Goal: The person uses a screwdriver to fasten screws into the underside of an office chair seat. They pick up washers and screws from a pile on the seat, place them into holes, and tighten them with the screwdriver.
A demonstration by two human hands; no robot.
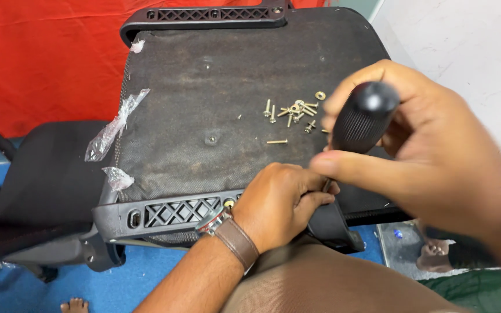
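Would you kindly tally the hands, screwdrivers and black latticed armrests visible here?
Hands: 2, the left hand and the right hand
Screwdrivers: 1, a black-handled screwdriver
Armrests: 2, the far armrest and the near armrest
Total: 5

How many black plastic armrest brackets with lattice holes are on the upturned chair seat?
2: one bracket along the far edge of the seat, one bracket along the near edge, partly hidden under the left hand.

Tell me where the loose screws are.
Head view: the loose screws lie on the upturned seat base, right of centre, just left of the right hand.
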